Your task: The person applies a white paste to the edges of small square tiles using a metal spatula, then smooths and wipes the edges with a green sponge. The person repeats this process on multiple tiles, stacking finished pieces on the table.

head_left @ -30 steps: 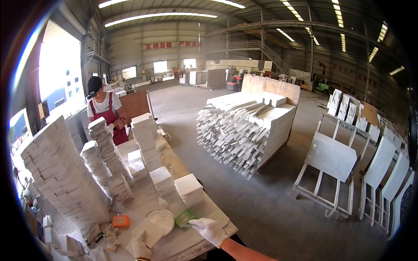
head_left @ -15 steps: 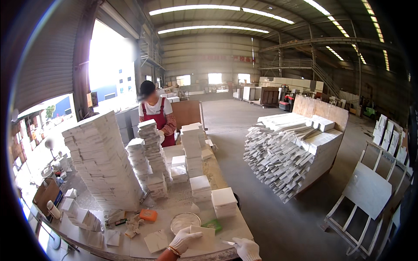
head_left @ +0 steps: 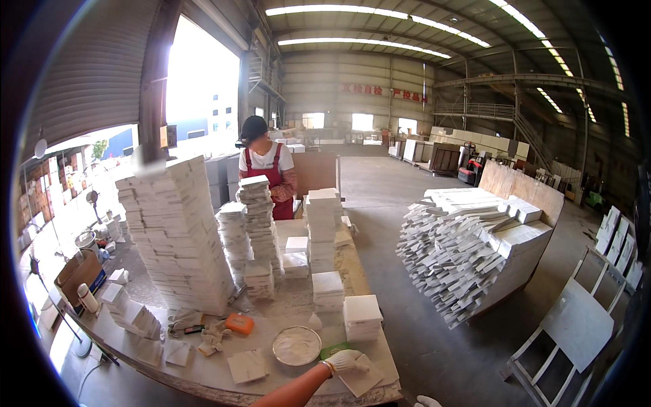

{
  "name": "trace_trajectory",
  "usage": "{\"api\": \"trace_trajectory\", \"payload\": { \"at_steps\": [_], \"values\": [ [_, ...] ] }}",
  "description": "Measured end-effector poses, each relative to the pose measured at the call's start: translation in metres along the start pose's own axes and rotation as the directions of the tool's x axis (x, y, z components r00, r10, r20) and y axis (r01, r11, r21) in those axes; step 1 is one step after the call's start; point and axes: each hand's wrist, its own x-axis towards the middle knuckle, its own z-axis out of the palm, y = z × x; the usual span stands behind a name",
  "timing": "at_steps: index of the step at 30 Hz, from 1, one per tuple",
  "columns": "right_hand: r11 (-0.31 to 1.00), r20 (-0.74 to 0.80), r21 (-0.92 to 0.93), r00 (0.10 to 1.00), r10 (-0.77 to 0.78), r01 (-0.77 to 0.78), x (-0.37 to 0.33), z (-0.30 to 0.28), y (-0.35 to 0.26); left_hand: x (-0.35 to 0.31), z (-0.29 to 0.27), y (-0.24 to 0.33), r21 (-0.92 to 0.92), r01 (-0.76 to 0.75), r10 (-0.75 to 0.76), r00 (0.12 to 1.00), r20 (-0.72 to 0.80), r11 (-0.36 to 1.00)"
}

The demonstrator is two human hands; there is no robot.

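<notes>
From here, the bench (head_left: 268,329) carries stacks of pale tiles (head_left: 173,237), a loose tile (head_left: 247,367), a white-filled bowl (head_left: 297,346), an orange box (head_left: 239,323), a green packet (head_left: 332,351) and what look like gloves (head_left: 214,338).

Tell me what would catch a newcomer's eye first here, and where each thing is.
First, the tall stack of white tiles towering on the left of the worktable, then the bulky heap of pale strips standing apart to the right. Nearer, a bright orange item lies left of a round bowl, and the gloved left hand is over a pale tile near the worktable's front right corner.
</notes>
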Motion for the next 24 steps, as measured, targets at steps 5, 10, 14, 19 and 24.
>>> {"api": "trace_trajectory", "payload": {
  "at_steps": [5,10,14,19,24],
  "values": [
    [0.988,-0.003,0.145,0.999,0.046,-0.045,-0.009,0.016,-0.007,0.002,0.013,0.016,0.241,-0.033,0.080,0.979,-0.187,0.970],
    [0.985,0.032,0.168,0.999,0.028,-0.033,-0.007,0.044,-0.021,-0.032,0.005,0.076,0.393,0.073,0.087,0.923,-0.374,0.917],
    [0.969,0.061,0.244,0.997,-0.040,0.024,-0.012,0.077,-0.039,-0.081,0.029,0.095,-0.275,-0.147,-0.025,0.842,-0.539,0.950],
    [0.977,0.217,0.109,0.955,-0.202,0.182,-0.006,0.104,-0.018,-0.099,0.064,0.105,-0.930,0.075,-0.215,0.976,-0.005,0.359],
    [0.965,0.277,-0.040,0.931,-0.239,0.259,-0.025,0.118,-0.030,-0.127,0.032,0.111,-0.867,0.110,-0.256,0.966,-0.021,0.486]
  ]
}}
